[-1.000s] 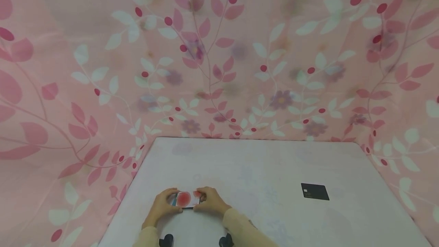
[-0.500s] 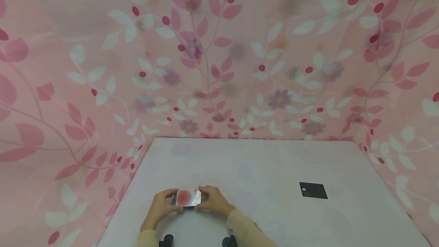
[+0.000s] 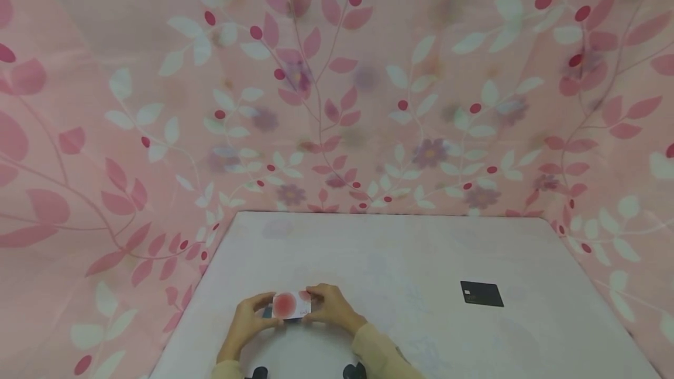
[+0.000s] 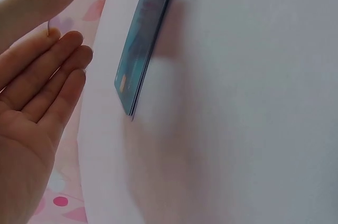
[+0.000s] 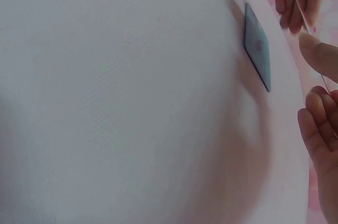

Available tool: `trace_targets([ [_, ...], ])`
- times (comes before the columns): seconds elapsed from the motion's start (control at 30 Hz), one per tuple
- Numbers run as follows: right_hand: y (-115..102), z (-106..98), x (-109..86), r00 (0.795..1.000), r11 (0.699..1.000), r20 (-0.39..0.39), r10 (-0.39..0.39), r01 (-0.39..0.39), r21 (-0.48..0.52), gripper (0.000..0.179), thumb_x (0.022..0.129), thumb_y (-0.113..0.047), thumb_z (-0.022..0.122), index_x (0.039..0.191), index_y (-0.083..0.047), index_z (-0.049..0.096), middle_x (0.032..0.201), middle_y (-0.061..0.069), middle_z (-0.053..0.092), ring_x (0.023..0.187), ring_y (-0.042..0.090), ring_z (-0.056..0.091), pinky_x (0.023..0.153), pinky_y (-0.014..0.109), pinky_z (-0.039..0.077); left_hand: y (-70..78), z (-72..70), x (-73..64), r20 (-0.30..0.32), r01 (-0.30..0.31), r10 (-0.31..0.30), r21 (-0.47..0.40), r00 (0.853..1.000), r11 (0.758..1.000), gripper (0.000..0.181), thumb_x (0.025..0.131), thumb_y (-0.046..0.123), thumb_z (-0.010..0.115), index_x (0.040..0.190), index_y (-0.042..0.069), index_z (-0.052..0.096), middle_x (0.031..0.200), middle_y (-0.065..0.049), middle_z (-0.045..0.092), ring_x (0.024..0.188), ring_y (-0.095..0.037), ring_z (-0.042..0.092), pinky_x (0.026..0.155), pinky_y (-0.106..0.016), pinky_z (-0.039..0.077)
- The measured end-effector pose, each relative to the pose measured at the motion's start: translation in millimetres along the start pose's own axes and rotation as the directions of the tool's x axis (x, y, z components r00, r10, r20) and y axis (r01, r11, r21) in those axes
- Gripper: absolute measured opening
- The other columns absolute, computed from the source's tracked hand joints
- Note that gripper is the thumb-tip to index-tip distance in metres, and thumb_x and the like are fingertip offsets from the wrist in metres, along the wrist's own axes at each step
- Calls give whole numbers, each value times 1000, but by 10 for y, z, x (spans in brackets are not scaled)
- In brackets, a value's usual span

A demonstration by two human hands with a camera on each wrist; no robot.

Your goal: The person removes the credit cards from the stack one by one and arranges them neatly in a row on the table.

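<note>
Both hands hold a white card (image 3: 295, 310) with a red round print, tilted up above the table. My left hand (image 3: 248, 317) pinches its left end, and my right hand (image 3: 336, 312) its right end, thumbs on the near edge. In the right wrist view the white card (image 5: 301, 12) shows nearly edge-on between the two hands. Below it lie blue-teal cards (image 4: 141, 44), closely stacked, with a small gold chip on the top one. In the head view they are mostly hidden behind the white card and the fingers.
A black card (image 3: 481, 294) with a chip lies flat farther right on the white table (image 3: 400, 262). Dark wrist devices (image 3: 354, 372) show at the near edge of the view. Pink floral cloth (image 3: 326, 104) stands behind and along both sides.
The white card and both hands have shifted slightly right. Glare that crossed the card half a second ago is gone, and its print shows plainly. The black card has stayed in place.
</note>
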State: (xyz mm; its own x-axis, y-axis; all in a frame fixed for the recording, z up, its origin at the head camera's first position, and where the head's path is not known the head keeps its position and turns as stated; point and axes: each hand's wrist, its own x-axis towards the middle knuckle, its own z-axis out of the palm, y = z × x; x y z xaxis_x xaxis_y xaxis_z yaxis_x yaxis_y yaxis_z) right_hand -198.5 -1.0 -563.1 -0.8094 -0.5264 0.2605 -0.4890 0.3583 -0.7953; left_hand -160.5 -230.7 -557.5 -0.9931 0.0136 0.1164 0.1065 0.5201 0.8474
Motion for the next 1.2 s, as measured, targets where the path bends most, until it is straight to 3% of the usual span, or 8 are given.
trace_targets([
  [0.23,-12,-60,-29,999,999,38,4,-3,-44,61,65,-11,85,116,11,59,96,10,65,82,9,58,75,17,49,24,58,-32,-14,13,-14,-59,1000,998,58,53,5,89,107,-3,66,103,-17,69,101,-34,63,95,-53,43],
  [0.57,-28,-118,-64,996,994,73,60,-53,-92,60,66,-13,84,117,9,60,95,7,64,82,6,55,76,18,48,24,118,-49,-10,15,-15,-69,1000,997,57,53,8,89,105,1,68,103,-13,70,102,-32,63,92,-50,46],
  [1.2,-36,-293,-153,993,994,51,103,-101,-30,62,66,-14,84,118,10,59,98,9,63,86,12,58,79,20,50,101,234,8,-21,-65,65,15,998,998,59,51,16,91,103,3,69,98,-7,71,95,-25,65,86,-45,50],
])
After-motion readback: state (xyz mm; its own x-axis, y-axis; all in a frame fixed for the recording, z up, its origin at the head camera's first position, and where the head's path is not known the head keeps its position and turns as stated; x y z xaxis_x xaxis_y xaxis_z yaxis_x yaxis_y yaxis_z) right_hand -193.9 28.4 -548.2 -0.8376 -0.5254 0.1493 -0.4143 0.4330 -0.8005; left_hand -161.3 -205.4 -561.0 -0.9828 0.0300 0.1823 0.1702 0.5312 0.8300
